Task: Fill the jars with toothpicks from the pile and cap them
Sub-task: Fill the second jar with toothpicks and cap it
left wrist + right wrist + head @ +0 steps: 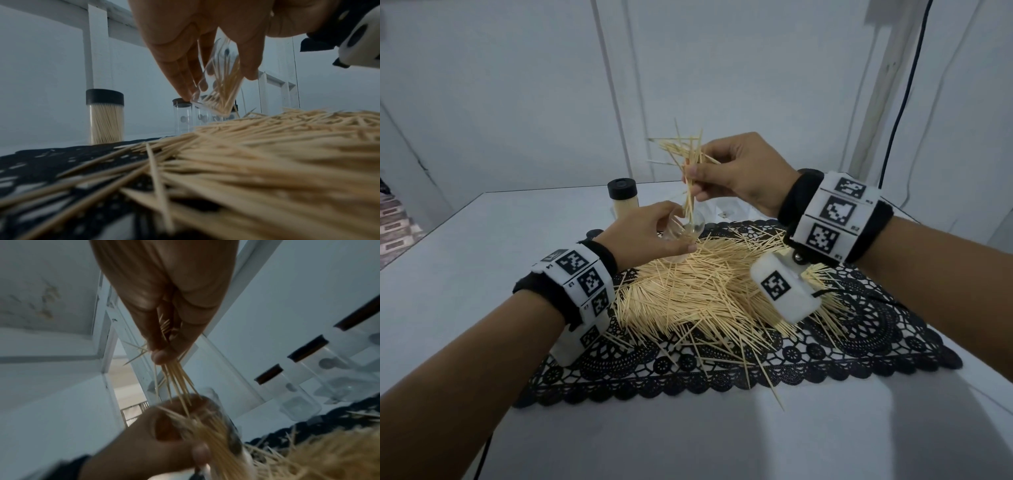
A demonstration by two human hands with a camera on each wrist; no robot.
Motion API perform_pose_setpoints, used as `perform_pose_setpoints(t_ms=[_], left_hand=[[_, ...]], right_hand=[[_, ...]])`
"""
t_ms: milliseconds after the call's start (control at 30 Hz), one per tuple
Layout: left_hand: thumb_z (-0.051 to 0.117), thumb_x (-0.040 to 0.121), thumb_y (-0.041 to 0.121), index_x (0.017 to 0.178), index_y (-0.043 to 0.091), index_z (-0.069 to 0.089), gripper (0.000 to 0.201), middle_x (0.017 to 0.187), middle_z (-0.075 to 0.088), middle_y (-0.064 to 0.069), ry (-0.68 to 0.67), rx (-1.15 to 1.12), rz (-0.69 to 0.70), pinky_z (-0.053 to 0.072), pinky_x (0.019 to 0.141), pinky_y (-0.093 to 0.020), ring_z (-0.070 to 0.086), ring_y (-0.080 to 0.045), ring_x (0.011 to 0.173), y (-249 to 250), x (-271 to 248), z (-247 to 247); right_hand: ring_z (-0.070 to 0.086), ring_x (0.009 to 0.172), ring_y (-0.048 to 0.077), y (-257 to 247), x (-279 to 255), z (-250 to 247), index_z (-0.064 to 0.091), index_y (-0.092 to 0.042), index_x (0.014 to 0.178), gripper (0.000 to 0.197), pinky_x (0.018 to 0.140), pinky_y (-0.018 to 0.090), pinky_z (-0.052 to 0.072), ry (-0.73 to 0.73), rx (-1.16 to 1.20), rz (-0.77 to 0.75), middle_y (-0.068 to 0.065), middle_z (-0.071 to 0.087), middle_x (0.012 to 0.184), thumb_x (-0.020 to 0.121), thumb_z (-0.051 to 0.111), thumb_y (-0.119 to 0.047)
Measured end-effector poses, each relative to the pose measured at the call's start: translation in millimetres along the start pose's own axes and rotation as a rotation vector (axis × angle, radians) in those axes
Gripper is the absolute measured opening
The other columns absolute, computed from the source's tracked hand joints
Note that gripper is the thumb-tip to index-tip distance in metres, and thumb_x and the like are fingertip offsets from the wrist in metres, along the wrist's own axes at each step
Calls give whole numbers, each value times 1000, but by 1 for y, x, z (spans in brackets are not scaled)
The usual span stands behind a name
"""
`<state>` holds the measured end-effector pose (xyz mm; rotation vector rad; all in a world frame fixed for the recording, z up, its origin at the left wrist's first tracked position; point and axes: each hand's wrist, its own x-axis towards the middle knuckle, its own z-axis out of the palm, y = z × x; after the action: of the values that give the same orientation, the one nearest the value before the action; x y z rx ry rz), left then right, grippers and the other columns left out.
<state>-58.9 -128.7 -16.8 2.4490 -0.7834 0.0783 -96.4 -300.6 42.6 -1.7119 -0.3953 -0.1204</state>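
Observation:
My left hand (654,233) grips a clear open jar (688,236), tilted, just above the far edge of the toothpick pile (709,291). That jar (218,91) holds some toothpicks in the left wrist view. Above it my right hand (726,174) pinches a loose bunch of toothpicks (688,161), whose lower ends reach into the jar's mouth. In the right wrist view the bunch (176,379) fans down from the fingertips (162,356) into the jar (213,423). A filled jar with a black cap (623,198) stands behind on the table.
The pile lies on a black lace mat (859,335) on a white table (465,291). Several empty clear jars with black caps (183,116) stand behind the pile, also seen in the right wrist view (287,394). White walls close the far side.

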Motion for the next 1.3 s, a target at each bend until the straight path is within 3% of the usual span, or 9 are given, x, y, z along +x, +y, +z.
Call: perform_pose_setpoints(t_ms=[133, 233, 300, 467, 633, 767, 967, 1133, 1300], left_hand=[[74, 74, 41, 90, 28, 54, 29, 80, 54, 16, 4, -18, 16, 37, 64, -7, 51, 3, 72, 0, 1, 1], [76, 71, 47, 116, 17, 60, 56, 102, 64, 5, -1, -31, 36, 49, 85, -26, 59, -10, 92, -2, 2, 2], [75, 75, 40, 113, 20, 62, 45, 104, 65, 3, -15, -47, 65, 49, 86, -33, 60, -17, 94, 0, 1, 2], [72, 77, 42, 106, 23, 61, 36, 96, 62, 10, -48, 17, 80, 46, 77, -26, 58, -13, 87, 1, 1, 3], [70, 79, 39, 75, 44, 48, 23, 78, 51, 15, -85, 66, 85, 33, 62, -10, 49, -2, 71, 2, 0, 2], [69, 80, 40, 96, 32, 62, 20, 87, 52, 16, -89, 122, 125, 32, 67, -8, 50, -5, 82, 3, 0, 1], [74, 73, 46, 100, 25, 64, 35, 94, 62, 4, -77, 40, 88, 49, 78, -32, 58, -16, 85, -1, 3, 4], [74, 75, 36, 92, 33, 60, 22, 95, 64, 3, -76, -9, 79, 44, 77, -22, 58, -13, 87, 0, 1, 3], [74, 75, 36, 92, 34, 61, 21, 98, 64, 3, -86, -16, 58, 47, 83, -28, 59, -12, 92, 1, 1, 3]], right_hand=[[60, 52, 9, 19, 0, 6, 63, 9, 91, 10, 62, 20, 56, 34, -105, 23, 11, 61, 66, 85, 60, 1], [55, 47, 4, 28, -5, 10, 68, 2, 85, 8, 55, 17, 52, 48, -267, -19, 7, 60, 61, 85, 63, -5], [49, 46, 2, 32, -9, 10, 70, -3, 79, 13, 50, 14, 42, 48, -444, -47, 7, 61, 60, 85, 66, -13], [42, 66, 0, 37, -12, 9, 72, -5, 82, 22, 60, 8, 32, 38, -679, -78, 7, 52, 94, 82, 68, -27], [52, 84, 39, 39, -11, 7, 75, -10, 87, 24, 67, 36, 37, -103, -773, -29, 30, 59, 87, 85, 64, -31], [55, 84, 37, 32, -10, 5, 72, -21, 88, 12, 69, 36, 42, -198, -777, 6, 25, 63, 93, 87, 62, -27], [47, 65, 18, 22, -4, 6, 72, -15, 98, 19, 62, 26, 38, -301, -767, 52, 23, 66, 99, 86, 57, -13], [48, 56, 6, 15, -5, 5, 69, -13, 106, 26, 49, 10, 35, -395, -825, 78, 13, 69, 94, 86, 52, -9], [64, 85, 20, 12, -5, 3, 68, -18, 109, 25, 73, 29, 49, -456, -886, 80, 4, 69, 103, 88, 54, -16]])
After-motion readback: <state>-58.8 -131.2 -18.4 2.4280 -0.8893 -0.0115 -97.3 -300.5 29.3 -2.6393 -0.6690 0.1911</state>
